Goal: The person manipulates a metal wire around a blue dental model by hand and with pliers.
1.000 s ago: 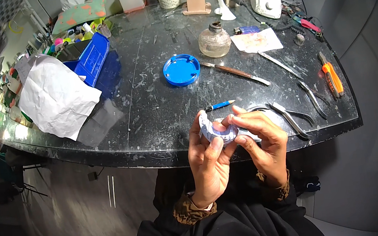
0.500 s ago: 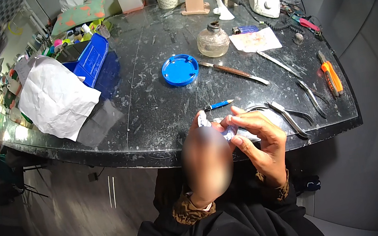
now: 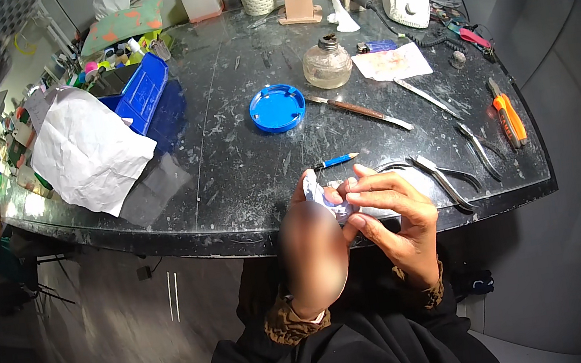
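Note:
My left hand (image 3: 314, 260), largely blurred, is raised at the front edge of the bench with its fingers round a small pale lavender-white dental cast (image 3: 316, 191). The blur and the fingers hide much of the cast. My right hand (image 3: 400, 219) comes in from the right, thumb and fingers pinched together against the cast's right side. Whatever sits in that pinch is too small to make out. Just beyond the hands lies a blue pencil (image 3: 337, 161). To the right of my right hand rest silver pliers (image 3: 443, 181).
Farther back are a blue round dish (image 3: 277, 108), a wooden-handled knife (image 3: 362, 110), a glass spirit burner (image 3: 327, 63) and a metal tool (image 3: 429, 98). More pliers (image 3: 479, 151) and orange-handled cutters (image 3: 510, 117) lie right. Crumpled white paper (image 3: 89, 150) and a blue bin (image 3: 144, 94) stand left.
My right fingertips have moved slightly left and closed in on the cast. A thin wire-like line between them earlier no longer shows. The cast is a little more exposed.

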Tool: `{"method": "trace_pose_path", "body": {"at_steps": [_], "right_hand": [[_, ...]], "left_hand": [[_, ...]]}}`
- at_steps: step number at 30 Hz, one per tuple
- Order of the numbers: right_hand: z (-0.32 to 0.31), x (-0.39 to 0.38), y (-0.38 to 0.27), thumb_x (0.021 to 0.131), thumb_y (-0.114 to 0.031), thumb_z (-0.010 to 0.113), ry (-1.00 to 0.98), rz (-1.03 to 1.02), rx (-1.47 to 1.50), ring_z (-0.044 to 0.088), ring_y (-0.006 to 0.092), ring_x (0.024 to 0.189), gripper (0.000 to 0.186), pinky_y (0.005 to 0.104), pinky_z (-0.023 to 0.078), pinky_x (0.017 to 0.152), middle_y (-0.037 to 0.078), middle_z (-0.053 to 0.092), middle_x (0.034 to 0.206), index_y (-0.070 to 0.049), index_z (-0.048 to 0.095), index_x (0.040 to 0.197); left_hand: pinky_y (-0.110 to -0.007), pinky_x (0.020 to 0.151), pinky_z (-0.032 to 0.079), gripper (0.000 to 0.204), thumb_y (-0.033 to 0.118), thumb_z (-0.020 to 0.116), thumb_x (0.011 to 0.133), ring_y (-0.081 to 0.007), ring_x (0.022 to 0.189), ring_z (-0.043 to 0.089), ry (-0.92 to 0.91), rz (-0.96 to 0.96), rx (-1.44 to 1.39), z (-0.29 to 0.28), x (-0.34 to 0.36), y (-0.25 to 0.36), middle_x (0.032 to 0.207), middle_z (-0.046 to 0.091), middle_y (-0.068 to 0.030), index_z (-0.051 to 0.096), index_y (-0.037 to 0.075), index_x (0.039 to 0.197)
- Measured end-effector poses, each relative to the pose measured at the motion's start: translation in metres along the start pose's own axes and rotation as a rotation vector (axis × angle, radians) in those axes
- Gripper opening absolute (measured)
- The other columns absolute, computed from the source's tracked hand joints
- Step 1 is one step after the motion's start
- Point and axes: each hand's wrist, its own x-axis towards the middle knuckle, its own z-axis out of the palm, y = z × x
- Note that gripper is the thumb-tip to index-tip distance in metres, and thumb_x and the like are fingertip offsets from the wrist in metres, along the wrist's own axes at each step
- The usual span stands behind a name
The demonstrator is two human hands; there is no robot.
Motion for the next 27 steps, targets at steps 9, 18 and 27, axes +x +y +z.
{"method": "trace_pose_path", "body": {"at_steps": [9, 18, 27], "right_hand": [[0.0013, 0.0015, -0.0066, 0.067, 0.003, 0.071, 0.008, -0.016, -0.031, 0.062, 0.0247, 0.093, 0.03, 0.0468, 0.041, 0.096, 0.014, 0.065, 0.095, 0.0, 0.066, 0.096], [0.001, 0.0007, -0.0091, 0.065, 0.002, 0.073, 0.011, -0.051, -0.099, 0.062, 0.0258, 0.092, 0.034, 0.0437, 0.045, 0.092, 0.014, 0.064, 0.093, 0.0, 0.065, 0.098], [0.0035, -0.0008, -0.0107, 0.064, 0.0, 0.074, 0.005, -0.044, -0.158, 0.063, 0.0257, 0.089, 0.034, 0.0374, 0.049, 0.085, 0.013, 0.062, 0.091, -0.001, 0.067, 0.097]], "left_hand": [[-0.029, 0.088, 0.052, 0.051, 0.011, 0.045, 0.091, -0.0173, 0.106, 0.052, 0.003, -0.046, -0.053, -0.0013, 0.0003, 0.0027, 0.111, 0.045, -0.0082, 0.023, 0.004, 0.136], [-0.028, 0.087, 0.052, 0.051, 0.013, 0.045, 0.09, -0.0176, 0.106, 0.051, 0.017, -0.09, -0.084, -0.001, -0.0009, 0.0048, 0.11, 0.045, -0.0075, 0.026, 0.003, 0.136], [-0.027, 0.085, 0.052, 0.052, 0.014, 0.047, 0.089, -0.0178, 0.106, 0.051, 0.032, -0.092, -0.063, 0.0009, -0.0018, 0.0061, 0.107, 0.045, -0.0067, 0.026, 0.003, 0.136]]}}
